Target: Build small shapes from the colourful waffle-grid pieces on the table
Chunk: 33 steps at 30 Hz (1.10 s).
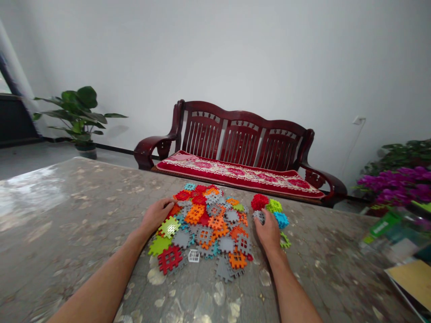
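A loose heap of plastic interlocking tiles [205,235], in red, orange, grey, lime green and blue, lies on the table before me. At the heap's left edge, my left hand [157,216] has its thumb and fingers closed at an orange tile [174,210]. To the right of the heap, my right hand [268,229] grips a grey tile [258,216], its fingers partly hidden. Just beyond that hand stand a red tile stack [259,201], lime green tiles [274,206] and blue tiles [281,220]. One lime green open-frame tile [285,241] lies beside my right wrist.
A small white window piece [194,255] lies at the heap's near edge. Patterned cloth covers the table [84,224]. At the right are a yellowish box [412,280] and a green package [384,226]. Behind the table stands a wooden bench [242,134].
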{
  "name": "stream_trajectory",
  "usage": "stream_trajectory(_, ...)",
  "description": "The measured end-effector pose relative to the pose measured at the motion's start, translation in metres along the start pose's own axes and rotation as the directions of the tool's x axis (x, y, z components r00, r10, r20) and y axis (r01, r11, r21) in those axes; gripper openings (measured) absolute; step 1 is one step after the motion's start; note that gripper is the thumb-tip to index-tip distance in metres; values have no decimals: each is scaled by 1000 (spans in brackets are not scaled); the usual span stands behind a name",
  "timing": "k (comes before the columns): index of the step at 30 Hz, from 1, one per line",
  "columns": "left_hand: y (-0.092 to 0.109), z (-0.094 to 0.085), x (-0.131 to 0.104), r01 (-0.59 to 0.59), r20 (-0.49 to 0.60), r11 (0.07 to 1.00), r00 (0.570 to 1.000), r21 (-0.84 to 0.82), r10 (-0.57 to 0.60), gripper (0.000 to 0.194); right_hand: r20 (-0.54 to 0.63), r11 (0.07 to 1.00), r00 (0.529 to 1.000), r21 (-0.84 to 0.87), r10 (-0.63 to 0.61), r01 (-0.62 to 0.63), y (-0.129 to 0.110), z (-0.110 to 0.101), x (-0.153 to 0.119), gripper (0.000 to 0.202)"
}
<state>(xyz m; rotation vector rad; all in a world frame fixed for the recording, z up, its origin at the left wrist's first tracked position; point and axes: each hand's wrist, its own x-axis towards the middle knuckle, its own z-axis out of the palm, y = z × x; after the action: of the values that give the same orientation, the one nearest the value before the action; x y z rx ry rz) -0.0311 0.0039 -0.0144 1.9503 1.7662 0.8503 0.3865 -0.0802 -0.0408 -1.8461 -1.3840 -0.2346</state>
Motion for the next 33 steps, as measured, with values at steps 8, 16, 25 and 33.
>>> stream_trajectory(8, -1, 0, 1, -6, 4, 1000, 1000, 11, 6, 44, -49, 994, 997, 95, 54, -49, -1, -5, -1, 51)
stream_trajectory(16, -3, 2, 2, 1, 5, 1000, 1000, -25, -1, 42, 1, 999, 999, 9, 33, -33, 4, -9, -8, 58)
stream_trajectory(25, -3, 2, 2, -8, 9, 1000, 1000, 5, 8, 44, -19, 998, 1000, -55, 25, -26, 2, -11, -4, 54)
stream_trajectory(33, -2, 1, 1, -1, 14, 1000, 1000, -15, 1, 43, -11, 1000, 1000, 8, 16, -16, 2, -9, -1, 52)
